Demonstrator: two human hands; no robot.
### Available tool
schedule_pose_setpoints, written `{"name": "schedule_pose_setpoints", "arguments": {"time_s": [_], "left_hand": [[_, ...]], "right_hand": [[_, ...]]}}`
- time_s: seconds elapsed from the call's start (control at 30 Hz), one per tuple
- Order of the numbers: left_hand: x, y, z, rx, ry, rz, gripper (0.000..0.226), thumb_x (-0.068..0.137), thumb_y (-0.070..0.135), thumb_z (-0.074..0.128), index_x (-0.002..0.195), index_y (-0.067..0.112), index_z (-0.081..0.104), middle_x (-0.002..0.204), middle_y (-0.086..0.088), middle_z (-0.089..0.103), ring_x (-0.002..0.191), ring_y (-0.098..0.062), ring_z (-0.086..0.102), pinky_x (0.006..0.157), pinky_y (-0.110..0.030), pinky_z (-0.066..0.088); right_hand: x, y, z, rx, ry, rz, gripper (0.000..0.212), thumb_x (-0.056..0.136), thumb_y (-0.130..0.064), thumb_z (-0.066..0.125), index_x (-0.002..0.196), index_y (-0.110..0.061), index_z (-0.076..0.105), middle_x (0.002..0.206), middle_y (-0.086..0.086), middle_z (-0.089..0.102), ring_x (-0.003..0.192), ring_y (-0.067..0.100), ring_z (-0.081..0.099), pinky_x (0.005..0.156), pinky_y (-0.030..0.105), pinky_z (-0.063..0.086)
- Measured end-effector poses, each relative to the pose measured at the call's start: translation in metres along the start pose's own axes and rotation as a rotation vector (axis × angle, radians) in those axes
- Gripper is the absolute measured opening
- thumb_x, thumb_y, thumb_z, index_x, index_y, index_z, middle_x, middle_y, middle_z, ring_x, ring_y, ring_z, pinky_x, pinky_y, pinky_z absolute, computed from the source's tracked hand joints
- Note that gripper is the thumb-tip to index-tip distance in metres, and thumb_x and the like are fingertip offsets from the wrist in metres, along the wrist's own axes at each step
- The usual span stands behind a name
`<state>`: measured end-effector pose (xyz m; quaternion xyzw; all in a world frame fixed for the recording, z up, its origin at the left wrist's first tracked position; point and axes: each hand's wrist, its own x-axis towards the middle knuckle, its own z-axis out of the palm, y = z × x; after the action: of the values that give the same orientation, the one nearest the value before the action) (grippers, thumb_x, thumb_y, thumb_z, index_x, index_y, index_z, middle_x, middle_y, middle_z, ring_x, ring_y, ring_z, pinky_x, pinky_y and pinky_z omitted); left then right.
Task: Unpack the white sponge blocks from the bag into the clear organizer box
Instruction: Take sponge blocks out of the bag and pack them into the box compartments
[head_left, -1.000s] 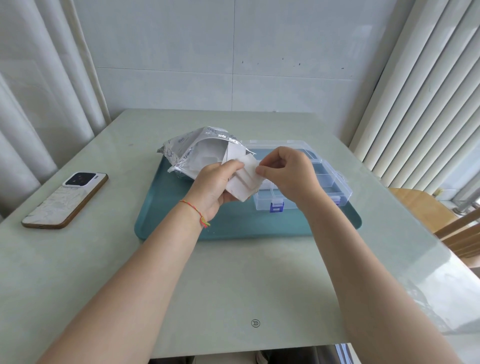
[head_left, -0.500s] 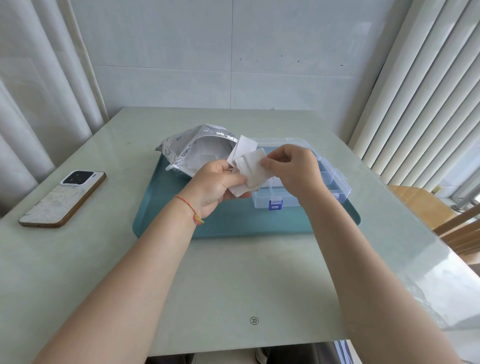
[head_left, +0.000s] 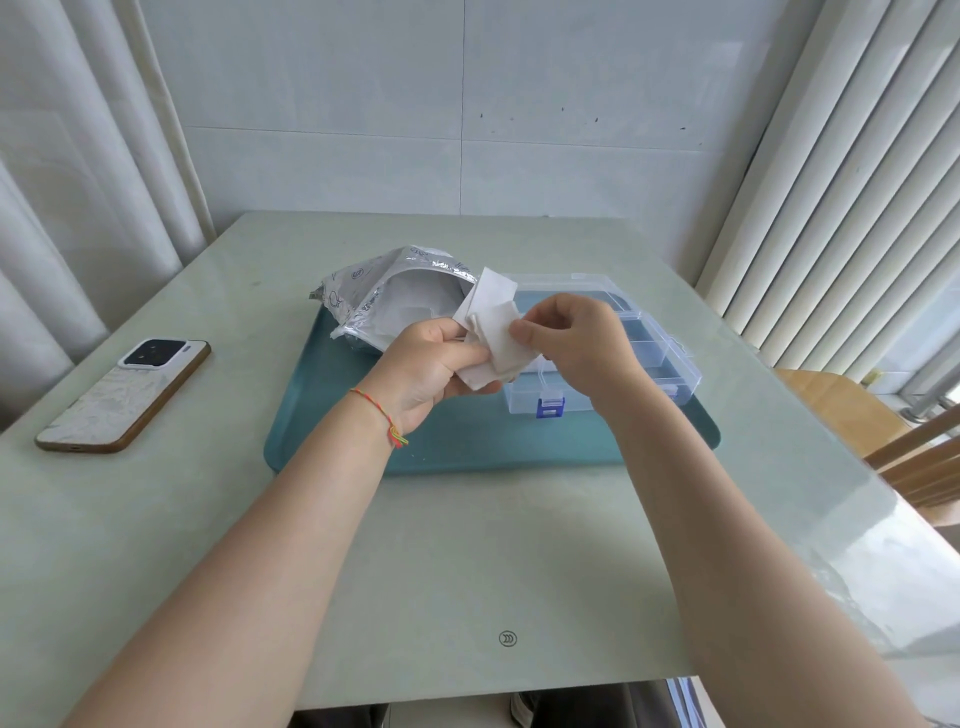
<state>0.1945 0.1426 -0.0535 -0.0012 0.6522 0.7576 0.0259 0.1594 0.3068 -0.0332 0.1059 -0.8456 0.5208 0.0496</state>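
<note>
Here, head view: the left hand (head_left: 431, 371) grips a fanned stack of white sponges (head_left: 491, 332) above the tray (head_left: 467, 447). The right hand (head_left: 576, 345) pinches the front sponge's edge with thumb and forefinger. Behind them lie the opened bag (head_left: 384, 296) and the clear box (head_left: 639, 353).

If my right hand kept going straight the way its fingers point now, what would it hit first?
Your right hand points leftward and already pinches the white sponge blocks. Beyond them, it would probably meet your left hand; depth is uncertain.
</note>
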Motion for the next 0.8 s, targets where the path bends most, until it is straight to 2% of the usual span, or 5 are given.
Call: {"name": "schedule_pose_setpoints", "arguments": {"time_s": [0.2, 0.33, 0.5, 0.67, 0.8], "left_hand": [[-0.0014, 0.0005, 0.0010, 0.032, 0.004, 0.004, 0.011, 0.091, -0.003, 0.060, 0.094, 0.006, 0.067, 0.088, -0.012, 0.071, 0.077, -0.026, 0.071, 0.067, -0.032, 0.060], [-0.0010, 0.0043, 0.0027, -0.002, 0.071, -0.017, 0.012, 0.095, 0.003, 0.053, 0.087, 0.001, 0.062, 0.087, -0.019, 0.066, 0.070, -0.028, 0.069, 0.060, -0.033, 0.059], [-0.0010, 0.0084, 0.0033, -0.089, 0.078, -0.059, 0.026, 0.101, 0.022, 0.047, 0.097, 0.007, 0.068, 0.087, -0.015, 0.071, 0.074, -0.027, 0.068, 0.062, -0.035, 0.059], [-0.0017, 0.0074, 0.0042, -0.100, 0.110, -0.086, 0.025, 0.102, 0.022, 0.046, 0.101, 0.008, 0.067, 0.091, -0.016, 0.070, 0.076, -0.029, 0.068, 0.055, -0.033, 0.057], [-0.0014, 0.0073, 0.0040, -0.135, 0.132, -0.087, 0.024, 0.101, 0.022, 0.047, 0.097, 0.009, 0.067, 0.088, -0.013, 0.070, 0.075, -0.027, 0.069, 0.056, -0.033, 0.058]], "right_hand": [[0.0004, 0.0024, 0.0034, -0.080, -0.038, -0.048, 0.021, 0.083, -0.027, 0.076, 0.098, -0.021, 0.063, 0.076, -0.009, 0.055, 0.066, 0.008, 0.049, 0.064, 0.023, 0.040], [0.0006, 0.0038, 0.0058, -0.107, -0.009, -0.120, 0.022, 0.080, -0.022, 0.078, 0.094, -0.022, 0.060, 0.079, -0.008, 0.056, 0.067, 0.012, 0.047, 0.064, 0.024, 0.040], [-0.0025, 0.0011, 0.0079, -0.144, 0.028, -0.211, 0.023, 0.079, -0.016, 0.076, 0.085, -0.020, 0.055, 0.085, -0.006, 0.058, 0.067, 0.011, 0.047, 0.058, 0.013, 0.036], [-0.0031, -0.0004, 0.0083, -0.145, -0.011, -0.206, 0.023, 0.080, -0.013, 0.074, 0.095, -0.020, 0.058, 0.074, -0.006, 0.054, 0.064, 0.008, 0.046, 0.057, 0.013, 0.036], [-0.0027, 0.0015, 0.0092, -0.145, -0.009, -0.226, 0.019, 0.083, -0.015, 0.072, 0.081, -0.022, 0.054, 0.074, -0.008, 0.054, 0.067, 0.008, 0.047, 0.061, 0.015, 0.038]]}}
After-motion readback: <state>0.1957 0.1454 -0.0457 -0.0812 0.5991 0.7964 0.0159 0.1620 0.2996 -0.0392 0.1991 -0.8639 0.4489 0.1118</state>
